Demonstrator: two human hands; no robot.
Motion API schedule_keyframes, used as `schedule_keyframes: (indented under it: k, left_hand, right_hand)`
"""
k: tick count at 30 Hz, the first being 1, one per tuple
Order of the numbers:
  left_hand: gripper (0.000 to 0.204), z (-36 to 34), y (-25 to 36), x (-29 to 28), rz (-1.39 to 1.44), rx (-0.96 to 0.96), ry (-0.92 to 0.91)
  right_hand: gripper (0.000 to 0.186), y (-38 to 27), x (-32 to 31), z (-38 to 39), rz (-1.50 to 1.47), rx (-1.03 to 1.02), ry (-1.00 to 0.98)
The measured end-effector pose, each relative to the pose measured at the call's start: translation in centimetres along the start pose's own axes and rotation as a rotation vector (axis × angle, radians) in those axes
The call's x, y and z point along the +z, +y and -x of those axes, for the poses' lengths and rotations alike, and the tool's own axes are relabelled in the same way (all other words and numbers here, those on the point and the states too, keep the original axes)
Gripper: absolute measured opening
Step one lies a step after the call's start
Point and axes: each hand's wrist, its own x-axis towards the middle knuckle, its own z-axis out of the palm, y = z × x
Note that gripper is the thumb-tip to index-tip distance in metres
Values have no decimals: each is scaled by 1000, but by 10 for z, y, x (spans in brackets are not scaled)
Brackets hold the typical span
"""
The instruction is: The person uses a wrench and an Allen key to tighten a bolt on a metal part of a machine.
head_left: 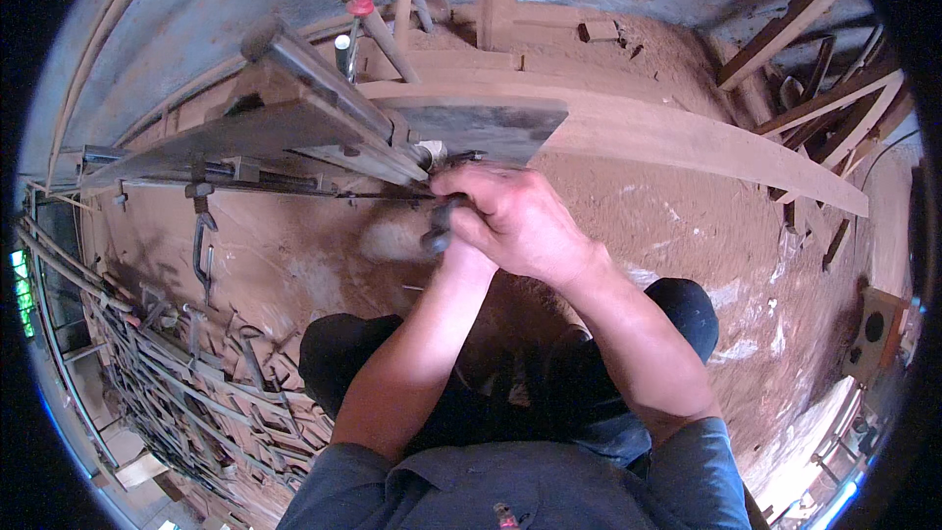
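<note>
Head view: My right hand point(530, 228) curls around a blurred dark handle point(444, 223), near the end of a flat bar point(378, 163).
The handle looks stiff, probably solid, best held full-fisted; my left hand point(475, 256) is mostly covered, its grip I cannot tell.

Light is uneven; the fingers point(471, 184) blur slightly, glare whitens the floor point(800, 451) to their lower right, and fisheye edges bend.
</note>
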Motion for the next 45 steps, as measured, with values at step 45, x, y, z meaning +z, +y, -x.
schedule_keyframes:
  k: [45]
  left_hand:
    - [31,2,-12,-24,-16,-52,160]
  right_hand:
    - [25,-14,12,2,236,9,0]
